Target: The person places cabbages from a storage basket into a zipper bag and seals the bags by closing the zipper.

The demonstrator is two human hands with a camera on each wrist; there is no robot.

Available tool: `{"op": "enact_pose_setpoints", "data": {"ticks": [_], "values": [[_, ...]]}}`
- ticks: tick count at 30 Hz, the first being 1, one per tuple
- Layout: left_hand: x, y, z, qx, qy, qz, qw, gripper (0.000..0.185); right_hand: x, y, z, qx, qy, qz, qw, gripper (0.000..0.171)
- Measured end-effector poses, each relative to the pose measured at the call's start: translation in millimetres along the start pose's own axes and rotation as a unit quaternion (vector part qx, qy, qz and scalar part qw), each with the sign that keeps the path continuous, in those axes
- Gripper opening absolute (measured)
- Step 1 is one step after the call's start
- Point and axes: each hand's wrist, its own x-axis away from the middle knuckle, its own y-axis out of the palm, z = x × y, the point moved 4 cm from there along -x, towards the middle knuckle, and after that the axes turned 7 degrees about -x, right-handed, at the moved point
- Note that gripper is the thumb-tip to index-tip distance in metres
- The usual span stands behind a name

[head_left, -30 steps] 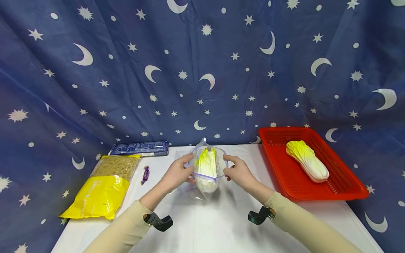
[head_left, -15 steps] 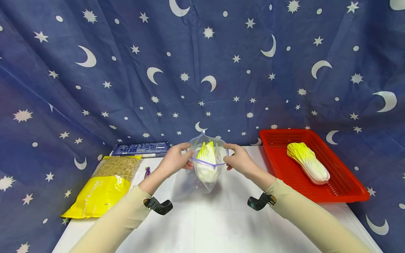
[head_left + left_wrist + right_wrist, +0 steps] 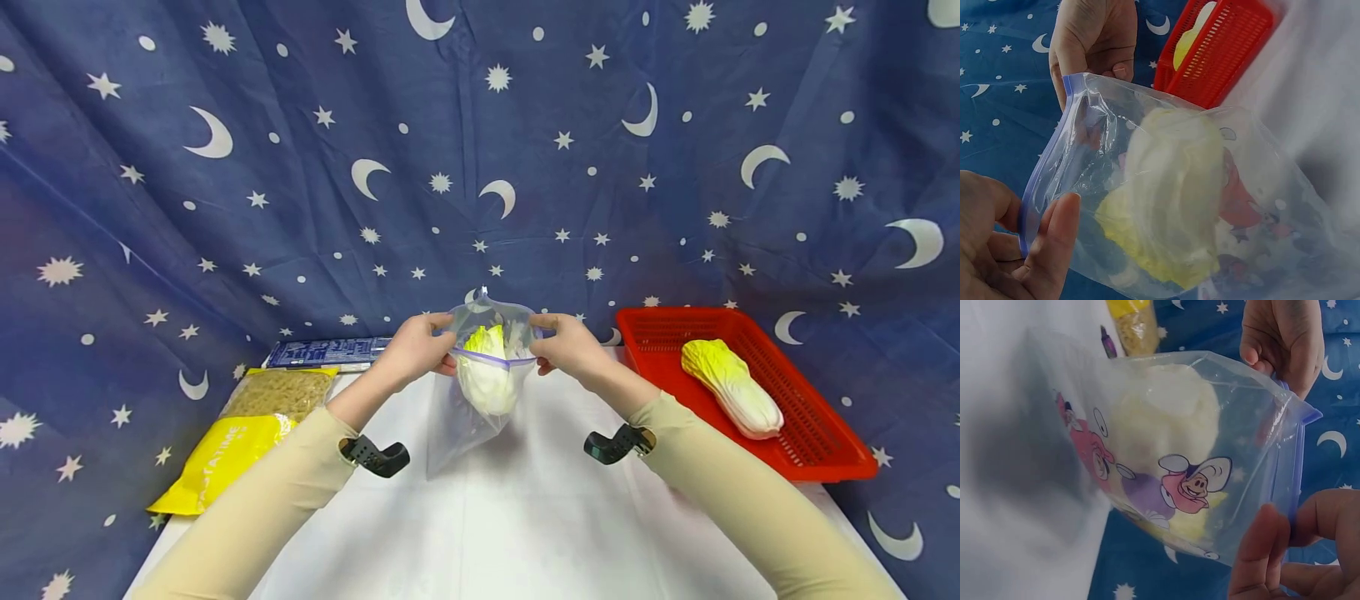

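Observation:
A clear zip bag [image 3: 459,433] with a purple zip edge hangs between both hands, its mouth spread apart. Inside lies a napa cabbage [image 3: 483,383], yellow leaf end toward the mouth and white base lower down. My left hand [image 3: 420,346] pinches the left side of the zip edge. On the opposite side, my right hand [image 3: 573,346] pinches that edge between thumb and fingers. Cartoon figures printed on the bag [image 3: 1191,487] show in the right wrist view. Through the plastic, the cabbage [image 3: 1172,187] looks hazy in the left wrist view.
At right stands a red basket [image 3: 825,417] with another napa cabbage [image 3: 731,387] in it. A yellow pasta bag [image 3: 240,450] lies at left, with a flat blue package [image 3: 326,352] behind it. A small purple-wrapped candy [image 3: 1107,342] shows in the right wrist view.
Both hands have risen and moved away from me with the zip bag. The bag has lifted off the white table, and the cabbage has sunk lower within it.

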Motion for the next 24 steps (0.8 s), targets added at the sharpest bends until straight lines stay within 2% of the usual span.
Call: {"op": "enact_pose_setpoints", "data": {"ticks": [6, 14, 24], "values": [[-3.2, -5.7, 7.9, 0.014, -0.004, 0.002, 0.9999, 0.059, -5, -4, -10, 0.000, 0.011, -0.005, 1.000, 0.066], [-5.3, -11.6, 17.0, 0.004, -0.001, 0.001, 1.0000, 0.058, -8, -7, -21, 0.007, 0.011, -0.014, 1.000, 0.066], [-4.1, -18.6, 28.1, -0.004, 0.006, 0.021, 0.9998, 0.057, -9, -9, -34, 0.002, 0.012, -0.025, 1.000, 0.066]]}}
